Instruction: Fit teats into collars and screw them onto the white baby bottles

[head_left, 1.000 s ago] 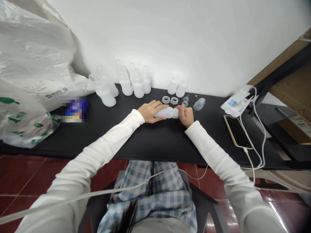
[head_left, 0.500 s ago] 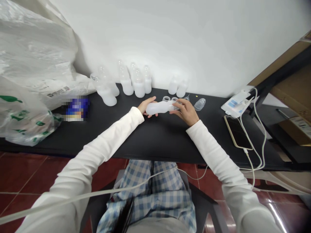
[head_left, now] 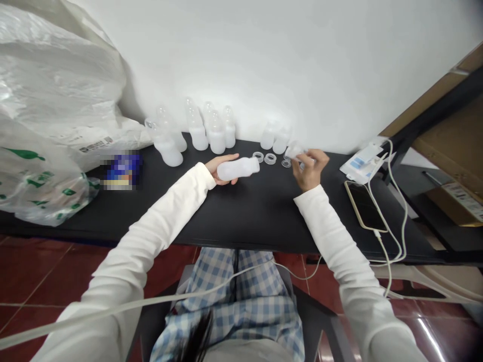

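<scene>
My left hand point(head_left: 221, 168) grips a milky plastic bottle point(head_left: 238, 168), held on its side just above the black table point(head_left: 245, 211). Off to the right, my right hand point(head_left: 310, 168) is raised and closed on a clear domed cap point(head_left: 295, 150). Two white rings point(head_left: 264, 157) and a small clear teat point(head_left: 286, 162) lie on the table between my hands. Several finished bottles point(head_left: 211, 131) stand in a row along the wall, and two bare bottle bodies point(head_left: 274, 139) stand behind the rings.
A big plastic bag point(head_left: 53, 120) fills the table's left end, with a blurred blue packet point(head_left: 121, 171) beside it. A phone point(head_left: 365, 205) on a white cable and a white pack point(head_left: 361, 161) lie at the right. Cardboard boxes point(head_left: 453, 146) sit on a shelf far right.
My right hand left the bottle's neck, moved right and picked up the clear domed cap from the table. My left hand lifted the bottle slightly and keeps hold of it.
</scene>
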Demonstrator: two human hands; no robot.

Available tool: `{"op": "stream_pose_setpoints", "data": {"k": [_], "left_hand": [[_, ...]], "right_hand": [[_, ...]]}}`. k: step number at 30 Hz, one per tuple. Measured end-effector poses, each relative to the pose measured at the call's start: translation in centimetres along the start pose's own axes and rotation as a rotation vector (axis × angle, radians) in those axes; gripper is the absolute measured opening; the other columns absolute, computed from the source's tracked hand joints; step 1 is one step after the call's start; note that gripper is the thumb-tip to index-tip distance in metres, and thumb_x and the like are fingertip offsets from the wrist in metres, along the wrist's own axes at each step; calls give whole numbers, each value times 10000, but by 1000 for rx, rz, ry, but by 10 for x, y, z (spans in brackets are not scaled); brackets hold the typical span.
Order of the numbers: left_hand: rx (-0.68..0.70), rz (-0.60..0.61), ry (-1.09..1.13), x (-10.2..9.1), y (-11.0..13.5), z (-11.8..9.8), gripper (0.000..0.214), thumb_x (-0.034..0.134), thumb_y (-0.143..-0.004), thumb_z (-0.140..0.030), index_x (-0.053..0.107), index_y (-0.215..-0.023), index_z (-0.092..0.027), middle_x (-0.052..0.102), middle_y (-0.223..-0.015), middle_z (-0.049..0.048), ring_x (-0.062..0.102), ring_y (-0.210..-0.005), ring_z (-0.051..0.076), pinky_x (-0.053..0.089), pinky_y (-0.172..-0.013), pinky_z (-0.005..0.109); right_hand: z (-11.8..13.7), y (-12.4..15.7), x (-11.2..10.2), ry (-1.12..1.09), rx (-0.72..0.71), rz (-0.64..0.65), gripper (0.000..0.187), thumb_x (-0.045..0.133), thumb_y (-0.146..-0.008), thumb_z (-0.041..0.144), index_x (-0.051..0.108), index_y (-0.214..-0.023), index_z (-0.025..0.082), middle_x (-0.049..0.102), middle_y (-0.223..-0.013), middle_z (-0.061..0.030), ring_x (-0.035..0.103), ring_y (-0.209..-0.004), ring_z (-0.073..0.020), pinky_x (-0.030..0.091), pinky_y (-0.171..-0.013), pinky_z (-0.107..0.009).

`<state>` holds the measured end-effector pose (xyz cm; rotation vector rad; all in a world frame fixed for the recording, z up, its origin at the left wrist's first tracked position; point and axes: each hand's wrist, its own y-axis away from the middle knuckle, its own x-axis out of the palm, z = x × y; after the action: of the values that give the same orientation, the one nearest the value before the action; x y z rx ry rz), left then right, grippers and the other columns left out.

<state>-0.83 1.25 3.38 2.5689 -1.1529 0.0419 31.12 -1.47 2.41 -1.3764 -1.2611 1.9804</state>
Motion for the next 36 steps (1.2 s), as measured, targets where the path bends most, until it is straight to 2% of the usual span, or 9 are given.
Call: {"op": "stream_pose_setpoints", "data": {"k": [2,5,9,15,20,24,29,33,36], "left_hand": [[157,-95,13,0,-7,5,694,499,-850,-738,738,-1075,-127,749,-771,160,596,-449,175,360,-343,263],[421,-317,-24,4,-22,13,673,629,-784,-726,693,-1146,-162,754,-1064,164,726,-838,227,559,-626,297],[622,-629,-203,4,-42,15,702,744,-723,-650,607,-1222,-176,683,-1262,151,660,-1119,242,541,-903,348],[606,-922,-397,-2,-77,-6,515,790,-770,-362,525,-1178,-193,648,-1296,145,634,-1132,228,512,-917,358],[425,-1095,-471,2,-113,-17,417,789,-772,-282,529,-1084,-184,662,-1186,149,615,-1156,271,456,-1026,459],[336,-1088,-563,5,-132,-21,387,780,-790,-278,556,-1086,-169,629,-1164,167,611,-1137,282,442,-1045,479],[337,-968,-599,12,-141,-30,459,782,-771,-217,557,-1166,-154,598,-1182,167,627,-1125,284,455,-1039,460],[492,-980,-645,40,-118,-23,389,633,-884,-204,526,-1251,-134,590,-1275,183,580,-1226,270,425,-1073,441],[672,-765,-591,68,-88,-5,202,496,-973,-306,615,-1058,-165,658,-1140,118,639,-1050,194,489,-947,340]], "right_hand": [[-5,-2,-2,40,58,-113,305,566,-944,516,593,-1067,238,509,-1040,-97,550,-1033,-256,491,-955,-525],[-3,-3,-1,29,105,-132,458,537,-940,575,553,-1198,197,483,-1125,-145,536,-1083,-282,476,-969,-541],[4,-1,5,-8,159,-97,479,451,-966,566,569,-1195,163,517,-1089,-156,537,-1048,-300,452,-955,-565],[2,4,8,7,185,-29,376,387,-974,486,612,-912,191,606,-869,-106,545,-858,-269,441,-859,-487],[-1,4,8,-2,248,-35,321,396,-951,444,586,-852,205,630,-839,-110,532,-804,-267,420,-830,-461],[0,4,9,11,252,-43,281,406,-943,410,574,-826,217,629,-815,-102,533,-772,-257,418,-808,-437],[4,3,11,4,236,-36,255,415,-938,392,571,-842,215,642,-815,-99,554,-781,-258,429,-807,-422],[12,2,12,-41,250,-38,253,420,-943,404,572,-919,203,648,-858,-99,574,-789,-245,446,-812,-409],[23,3,14,-84,272,-19,246,414,-947,412,553,-912,212,641,-848,-86,588,-795,-238,457,-814,-404]]}}
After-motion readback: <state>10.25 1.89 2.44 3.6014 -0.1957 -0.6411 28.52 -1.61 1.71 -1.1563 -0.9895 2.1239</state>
